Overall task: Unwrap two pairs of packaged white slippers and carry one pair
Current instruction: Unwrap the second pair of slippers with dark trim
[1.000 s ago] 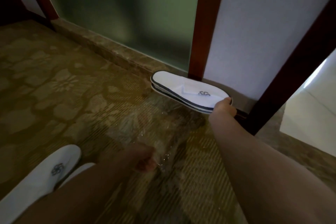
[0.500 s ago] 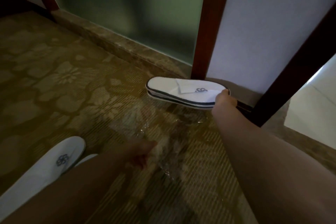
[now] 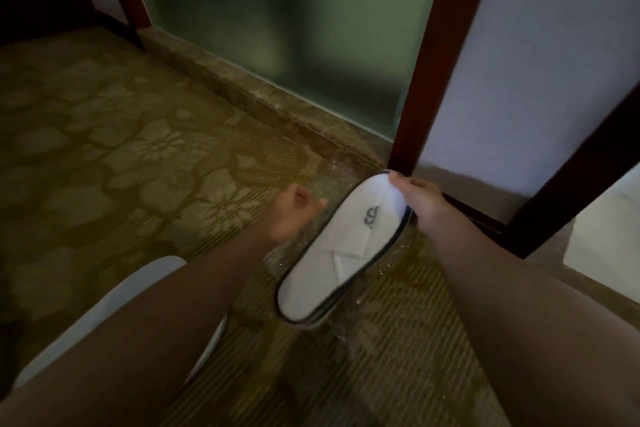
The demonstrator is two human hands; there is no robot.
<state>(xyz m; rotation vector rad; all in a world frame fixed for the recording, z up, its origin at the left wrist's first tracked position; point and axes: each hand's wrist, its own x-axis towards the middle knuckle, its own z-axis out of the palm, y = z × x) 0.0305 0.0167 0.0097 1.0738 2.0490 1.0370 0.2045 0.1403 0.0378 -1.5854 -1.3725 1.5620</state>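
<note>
A stacked pair of white slippers (image 3: 332, 260) with dark edging and a small logo hangs in the middle of the view, toe end up. My right hand (image 3: 420, 201) pinches that toe end. Thin clear plastic wrap (image 3: 374, 315) shimmers under and around the pair, down to the carpet. My left hand (image 3: 294, 213) is just left of the slippers, fingers curled on the wrap's edge. A second pair of white slippers (image 3: 114, 308) lies on the carpet at lower left, mostly hidden behind my left forearm.
Patterned brown carpet (image 3: 138, 166) covers the floor. A stone sill (image 3: 263, 104) runs below a frosted glass panel (image 3: 277, 21). A dark red wooden post (image 3: 429, 62) and a white wall (image 3: 540, 62) stand right behind the slippers. A bright doorway (image 3: 609, 236) opens at right.
My right hand has pulled the slipper pair off the floor by the post and swung it toward me, toe up. My left hand has risen beside it, on the plastic wrap.
</note>
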